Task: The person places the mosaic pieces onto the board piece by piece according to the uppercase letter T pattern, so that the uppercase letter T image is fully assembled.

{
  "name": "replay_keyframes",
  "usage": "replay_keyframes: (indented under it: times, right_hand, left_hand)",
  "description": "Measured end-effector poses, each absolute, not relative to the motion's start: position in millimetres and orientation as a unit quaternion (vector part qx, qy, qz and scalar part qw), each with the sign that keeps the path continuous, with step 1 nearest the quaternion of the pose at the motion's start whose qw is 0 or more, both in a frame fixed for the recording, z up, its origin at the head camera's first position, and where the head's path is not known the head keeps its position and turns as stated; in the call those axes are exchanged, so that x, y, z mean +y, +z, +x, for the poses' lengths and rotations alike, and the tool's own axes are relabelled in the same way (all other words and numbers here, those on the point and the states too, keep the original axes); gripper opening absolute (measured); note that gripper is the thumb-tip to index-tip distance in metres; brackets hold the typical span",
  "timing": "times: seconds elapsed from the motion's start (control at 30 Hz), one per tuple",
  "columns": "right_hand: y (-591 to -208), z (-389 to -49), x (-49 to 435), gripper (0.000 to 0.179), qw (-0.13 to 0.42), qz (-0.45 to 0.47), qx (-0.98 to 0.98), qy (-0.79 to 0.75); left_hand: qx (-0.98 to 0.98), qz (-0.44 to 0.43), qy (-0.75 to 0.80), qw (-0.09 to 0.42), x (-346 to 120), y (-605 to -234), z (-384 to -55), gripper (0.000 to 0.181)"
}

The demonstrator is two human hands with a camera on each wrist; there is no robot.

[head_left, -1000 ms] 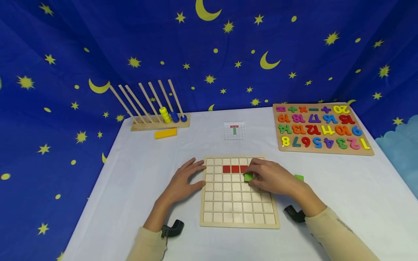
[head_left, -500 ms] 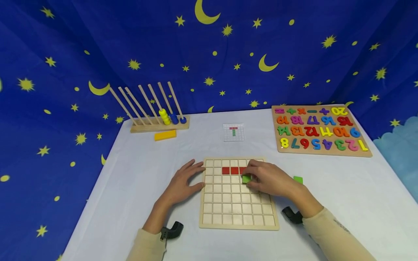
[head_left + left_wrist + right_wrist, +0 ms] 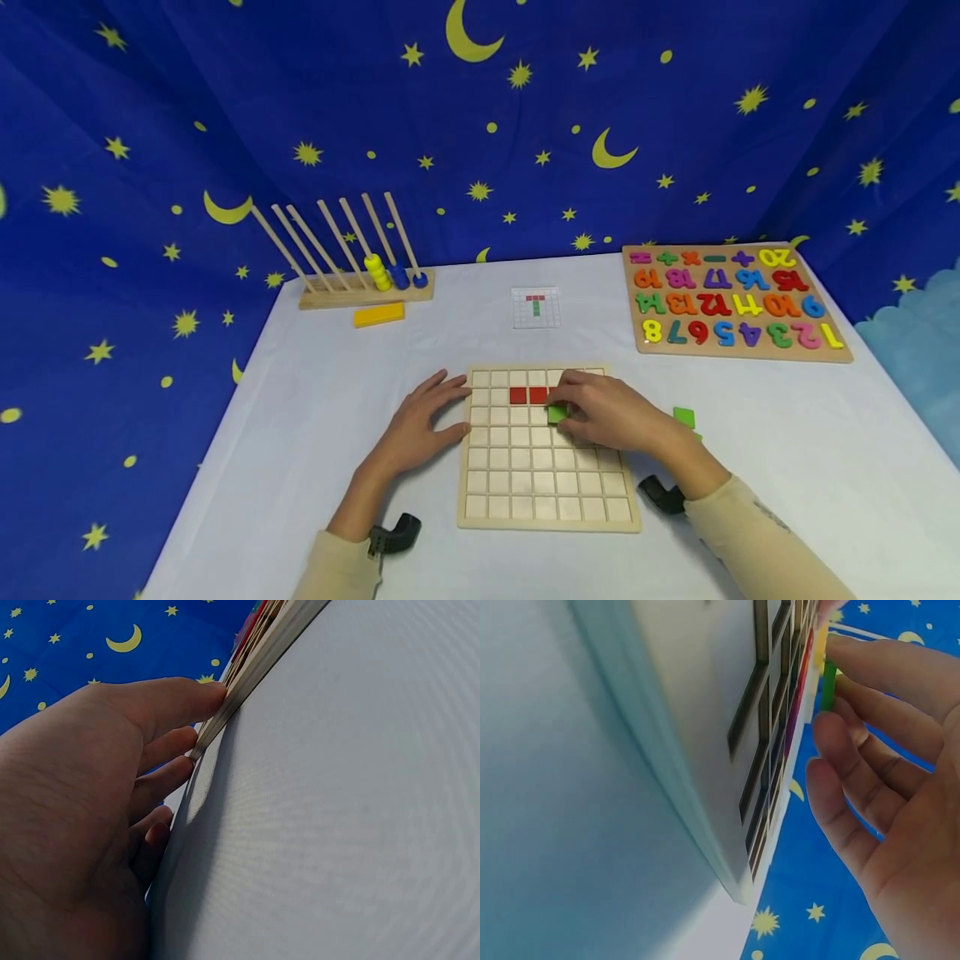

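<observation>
A pale wooden grid board lies on the white table in the head view. Three red tiles sit side by side in its second row from the back, the rightmost partly covered by my fingers. My right hand pinches a green tile just over the row below them; the right wrist view shows that green tile edge-on between thumb and fingers. On the board's left edge rest the fingertips of my left hand, thumb and fingers spread and holding nothing. Its thumb touches the rim in the left wrist view.
Green tiles lie right of the board, partly behind my right wrist. Behind it lies a small pattern card with a red and green T. A peg abacus, a yellow block and a number puzzle stand farther back.
My right hand has moved a little to the left with the green tile, beneath the red row. More green shows beside the right wrist. The left hand has stayed at the board's edge.
</observation>
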State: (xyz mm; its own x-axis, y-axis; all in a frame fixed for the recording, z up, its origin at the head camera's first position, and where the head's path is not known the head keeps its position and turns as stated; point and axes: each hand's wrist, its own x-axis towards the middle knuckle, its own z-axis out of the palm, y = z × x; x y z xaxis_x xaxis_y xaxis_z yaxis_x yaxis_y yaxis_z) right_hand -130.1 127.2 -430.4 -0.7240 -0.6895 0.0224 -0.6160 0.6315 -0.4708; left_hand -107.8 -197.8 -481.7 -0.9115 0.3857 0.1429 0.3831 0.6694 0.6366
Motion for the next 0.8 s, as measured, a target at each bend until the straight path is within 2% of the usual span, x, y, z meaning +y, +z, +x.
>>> replay_keyframes:
  times: [0.8]
  right_hand:
    - [-431,-131,115,0.025,0.057,-0.382,0.902,-0.191]
  left_hand:
    - [0.913,0.21,0.349,0.01,-199,-481,-106,0.052]
